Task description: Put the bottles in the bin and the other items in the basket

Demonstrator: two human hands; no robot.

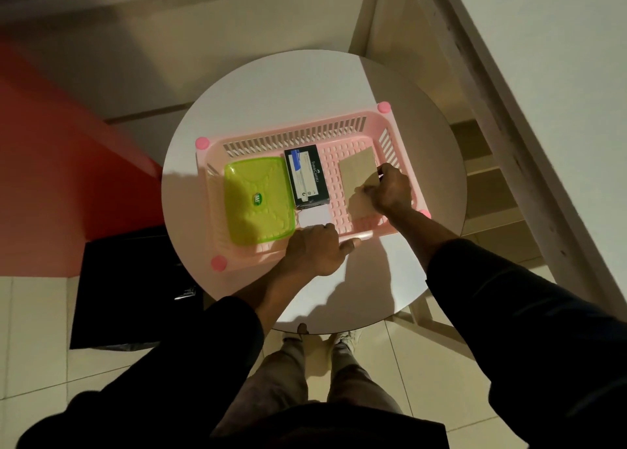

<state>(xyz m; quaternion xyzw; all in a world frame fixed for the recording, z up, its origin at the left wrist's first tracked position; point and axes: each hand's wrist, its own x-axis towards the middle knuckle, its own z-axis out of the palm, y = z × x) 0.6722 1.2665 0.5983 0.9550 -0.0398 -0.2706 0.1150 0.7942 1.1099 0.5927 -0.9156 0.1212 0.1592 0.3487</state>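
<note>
The round counter (288, 85) carries a pink basket (295, 132). The left hand (315, 251) grips its near rim; the right hand (390, 187) pinches a brown card (356, 170) inside.

Dim, warm light; hard shadows fall across the table (305, 85); wide-angle edges bend.

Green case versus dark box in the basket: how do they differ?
The green case is lime, round-cornered and larger; the dark box is black with a white label, square-cornered and narrower. The case lies at the left end of the basket, the box in the middle. Both lie flat, untouched; the right hand holds a brown card.
</note>
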